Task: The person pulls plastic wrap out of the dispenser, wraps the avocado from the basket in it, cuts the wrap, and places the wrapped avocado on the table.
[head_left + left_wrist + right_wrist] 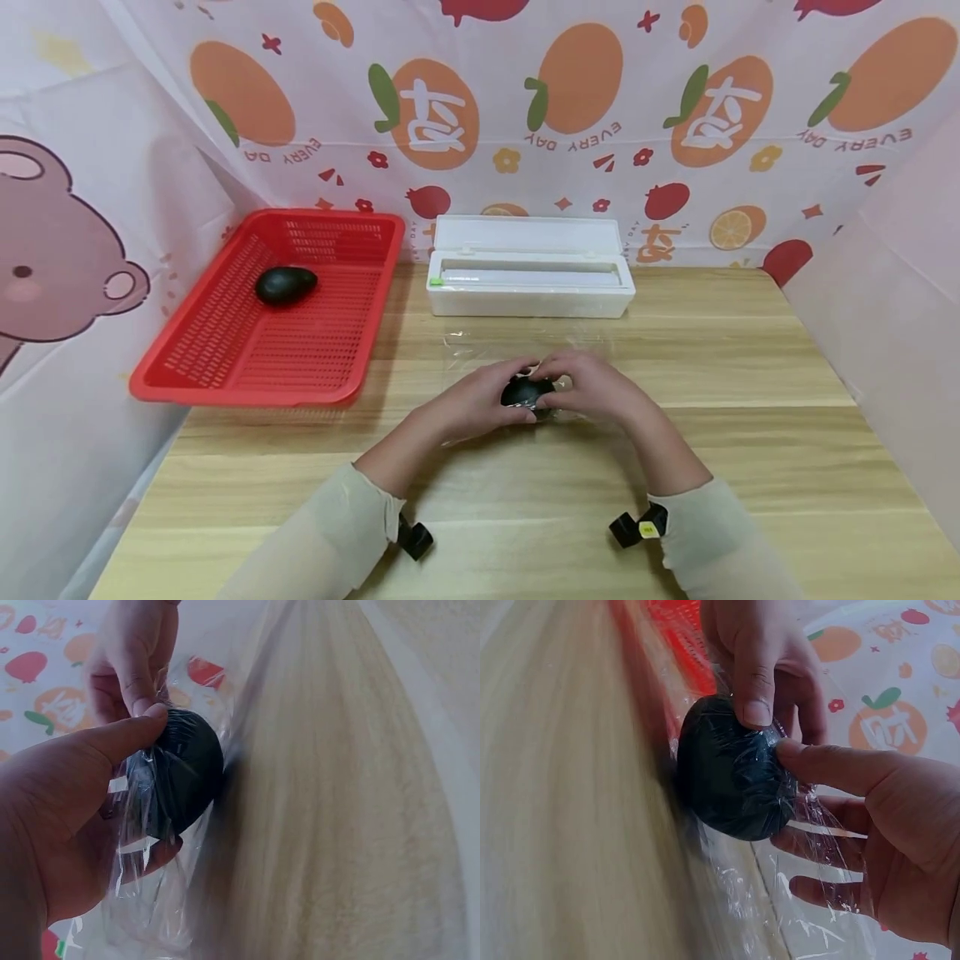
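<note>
A dark avocado, partly covered in clear plastic wrap, is held between both hands low over the table. My left hand grips its left side, the thumb lying on the wrapped skin in the left wrist view. From the other side my right hand holds the avocado, thumb on the gathered film and fingers behind it. In the right wrist view the film clings in creases to the avocado and hangs loose past the right fingers. More wrap lies spread on the wood behind the hands.
At the left stands a red plastic basket with a second avocado in it. A white wrap dispenser box with its lid up is behind the hands. Printed cloth hangs along the table's back and sides.
</note>
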The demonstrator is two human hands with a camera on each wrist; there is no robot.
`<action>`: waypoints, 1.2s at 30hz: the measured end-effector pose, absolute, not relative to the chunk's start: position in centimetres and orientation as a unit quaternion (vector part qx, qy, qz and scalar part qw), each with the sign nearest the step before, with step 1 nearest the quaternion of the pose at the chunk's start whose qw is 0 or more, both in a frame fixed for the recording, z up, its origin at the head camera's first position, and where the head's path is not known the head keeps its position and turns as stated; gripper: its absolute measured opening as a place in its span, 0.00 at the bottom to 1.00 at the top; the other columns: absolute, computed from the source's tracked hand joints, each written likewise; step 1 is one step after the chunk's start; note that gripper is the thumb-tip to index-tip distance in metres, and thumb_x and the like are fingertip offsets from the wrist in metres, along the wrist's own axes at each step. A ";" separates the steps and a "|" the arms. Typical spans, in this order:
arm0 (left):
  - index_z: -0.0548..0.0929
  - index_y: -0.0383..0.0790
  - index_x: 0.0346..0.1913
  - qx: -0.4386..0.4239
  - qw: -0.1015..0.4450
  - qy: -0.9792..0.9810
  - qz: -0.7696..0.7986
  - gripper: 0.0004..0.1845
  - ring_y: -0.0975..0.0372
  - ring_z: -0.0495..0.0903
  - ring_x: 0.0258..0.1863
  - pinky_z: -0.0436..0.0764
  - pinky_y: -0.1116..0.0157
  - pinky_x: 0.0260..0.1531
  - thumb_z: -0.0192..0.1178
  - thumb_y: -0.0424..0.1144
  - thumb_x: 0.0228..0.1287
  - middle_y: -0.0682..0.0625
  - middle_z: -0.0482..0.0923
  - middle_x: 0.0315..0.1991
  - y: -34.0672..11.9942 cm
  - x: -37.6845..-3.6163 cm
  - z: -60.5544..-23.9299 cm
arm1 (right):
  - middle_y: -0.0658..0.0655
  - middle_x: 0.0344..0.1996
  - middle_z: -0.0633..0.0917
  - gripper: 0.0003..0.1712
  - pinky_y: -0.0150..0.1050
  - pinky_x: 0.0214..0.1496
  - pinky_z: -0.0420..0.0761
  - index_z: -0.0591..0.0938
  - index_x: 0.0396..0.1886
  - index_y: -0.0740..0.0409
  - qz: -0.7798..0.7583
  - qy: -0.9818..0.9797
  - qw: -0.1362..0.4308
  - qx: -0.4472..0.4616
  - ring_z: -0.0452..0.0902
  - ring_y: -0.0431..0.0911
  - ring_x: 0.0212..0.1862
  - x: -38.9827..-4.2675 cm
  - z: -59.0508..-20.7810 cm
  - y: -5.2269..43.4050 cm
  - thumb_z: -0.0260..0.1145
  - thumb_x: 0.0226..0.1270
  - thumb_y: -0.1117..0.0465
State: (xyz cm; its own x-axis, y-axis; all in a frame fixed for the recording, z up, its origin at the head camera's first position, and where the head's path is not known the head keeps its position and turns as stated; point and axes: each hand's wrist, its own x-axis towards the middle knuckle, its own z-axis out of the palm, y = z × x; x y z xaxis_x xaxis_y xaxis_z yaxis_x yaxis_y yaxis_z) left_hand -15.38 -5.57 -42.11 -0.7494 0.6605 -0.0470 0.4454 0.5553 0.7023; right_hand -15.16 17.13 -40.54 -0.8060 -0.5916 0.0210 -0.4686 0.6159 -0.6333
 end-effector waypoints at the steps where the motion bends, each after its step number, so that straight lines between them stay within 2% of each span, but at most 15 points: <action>1: 0.66 0.51 0.72 0.316 0.153 0.870 0.347 0.41 0.60 0.72 0.64 0.72 0.56 0.63 0.70 0.54 0.57 0.52 0.71 0.67 -5.7 -15.3 -42.0 | 0.48 0.48 0.85 0.16 0.46 0.55 0.80 0.87 0.49 0.48 -0.324 0.895 0.096 -0.290 0.79 0.45 0.54 -15.2 -40.5 17.0 0.74 0.60 0.56; 4: 0.67 0.49 0.72 0.306 0.149 0.874 0.346 0.44 0.57 0.73 0.61 0.75 0.55 0.59 0.74 0.52 0.53 0.49 0.71 0.66 -6.5 -15.0 -41.2 | 0.46 0.47 0.86 0.16 0.46 0.54 0.80 0.87 0.47 0.47 -0.323 0.900 0.103 -0.273 0.79 0.43 0.51 -15.2 -40.4 16.9 0.75 0.59 0.55; 6: 0.70 0.48 0.70 0.300 0.149 0.875 0.348 0.42 0.56 0.75 0.56 0.77 0.57 0.54 0.76 0.48 0.50 0.49 0.75 0.59 -7.3 -14.8 -40.6 | 0.46 0.46 0.86 0.16 0.47 0.53 0.80 0.87 0.47 0.46 -0.321 0.902 0.108 -0.267 0.79 0.43 0.50 -15.3 -40.2 16.8 0.75 0.59 0.54; 9: 0.77 0.47 0.63 0.288 0.162 0.875 0.355 0.35 0.59 0.79 0.46 0.78 0.60 0.48 0.77 0.41 0.49 0.53 0.81 0.46 -8.4 -14.8 -39.9 | 0.45 0.45 0.86 0.16 0.46 0.51 0.80 0.88 0.46 0.46 -0.328 0.901 0.120 -0.258 0.79 0.44 0.48 -15.7 -40.0 17.0 0.75 0.58 0.53; 11: 0.80 0.46 0.58 0.282 0.173 0.873 0.359 0.28 0.61 0.81 0.39 0.79 0.61 0.43 0.74 0.36 0.52 0.55 0.82 0.37 -8.7 -14.8 -39.7 | 0.45 0.44 0.86 0.15 0.45 0.50 0.79 0.88 0.46 0.46 -0.336 0.899 0.127 -0.249 0.79 0.45 0.48 -15.9 -39.9 17.1 0.75 0.58 0.53; 15: 0.83 0.44 0.52 0.269 0.188 0.869 0.369 0.18 0.65 0.80 0.28 0.80 0.65 0.30 0.65 0.29 0.58 0.57 0.83 0.28 -8.9 -14.9 -39.6 | 0.44 0.43 0.86 0.15 0.43 0.50 0.79 0.88 0.45 0.45 -0.345 0.898 0.137 -0.239 0.79 0.44 0.47 -16.1 -40.0 17.2 0.75 0.57 0.53; 18: 0.83 0.43 0.50 0.259 0.173 0.874 0.372 0.15 0.65 0.79 0.27 0.79 0.65 0.27 0.63 0.28 0.60 0.58 0.82 0.28 -9.0 -15.0 -39.5 | 0.43 0.44 0.86 0.14 0.44 0.51 0.79 0.88 0.45 0.43 -0.342 0.897 0.138 -0.242 0.79 0.43 0.48 -16.3 -40.1 17.1 0.75 0.57 0.53; 23: 0.84 0.43 0.48 0.237 0.131 0.883 0.384 0.14 0.65 0.80 0.33 0.79 0.63 0.36 0.65 0.29 0.60 0.59 0.83 0.28 -9.2 -15.6 -39.7 | 0.43 0.44 0.86 0.13 0.46 0.52 0.79 0.87 0.45 0.43 -0.344 0.897 0.136 -0.243 0.79 0.42 0.48 -16.4 -40.2 17.0 0.74 0.58 0.53; 26: 0.84 0.42 0.49 0.235 0.126 0.882 0.388 0.13 0.64 0.82 0.35 0.81 0.61 0.40 0.65 0.30 0.61 0.57 0.84 0.30 -9.3 -16.0 -40.1 | 0.44 0.44 0.86 0.14 0.45 0.51 0.79 0.87 0.45 0.45 -0.355 0.893 0.141 -0.238 0.79 0.42 0.48 -16.3 -40.3 17.0 0.73 0.59 0.53; 30: 0.84 0.44 0.53 0.240 0.116 0.883 0.385 0.15 0.60 0.81 0.48 0.80 0.55 0.52 0.66 0.36 0.63 0.54 0.85 0.44 -9.5 -16.1 -40.2 | 0.45 0.43 0.86 0.14 0.43 0.50 0.80 0.87 0.46 0.47 -0.374 0.886 0.148 -0.231 0.79 0.42 0.47 -16.2 -40.5 17.0 0.72 0.60 0.54; 32: 0.83 0.46 0.54 0.237 0.092 0.884 0.392 0.15 0.59 0.78 0.54 0.78 0.52 0.55 0.65 0.39 0.64 0.54 0.83 0.50 -9.7 -16.0 -39.7 | 0.46 0.44 0.87 0.14 0.43 0.49 0.80 0.87 0.47 0.48 -0.382 0.882 0.150 -0.231 0.80 0.43 0.46 -16.2 -40.5 17.0 0.72 0.60 0.54; 34: 0.84 0.48 0.53 0.232 0.054 0.882 0.406 0.14 0.59 0.78 0.53 0.79 0.52 0.53 0.64 0.40 0.66 0.54 0.82 0.52 -9.6 -15.7 -39.0 | 0.47 0.44 0.87 0.14 0.42 0.49 0.80 0.87 0.47 0.49 -0.387 0.880 0.150 -0.232 0.80 0.43 0.46 -16.3 -40.5 17.0 0.71 0.61 0.55; 36: 0.85 0.47 0.50 0.237 0.008 0.878 0.416 0.11 0.60 0.79 0.48 0.81 0.56 0.46 0.64 0.38 0.65 0.54 0.83 0.48 -9.0 -15.3 -38.2 | 0.47 0.44 0.87 0.14 0.42 0.49 0.80 0.87 0.47 0.50 -0.388 0.879 0.147 -0.236 0.80 0.44 0.46 -16.5 -40.5 17.1 0.70 0.62 0.55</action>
State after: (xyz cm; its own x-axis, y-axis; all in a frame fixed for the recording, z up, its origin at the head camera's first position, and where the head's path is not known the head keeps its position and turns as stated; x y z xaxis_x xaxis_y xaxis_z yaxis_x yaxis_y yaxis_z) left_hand -15.29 -9.01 -38.23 -0.8871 0.4238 0.1831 0.4101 0.5415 0.7339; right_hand -16.49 17.06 -40.54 -0.8455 -0.5287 -0.0750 -0.3005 0.5872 -0.7516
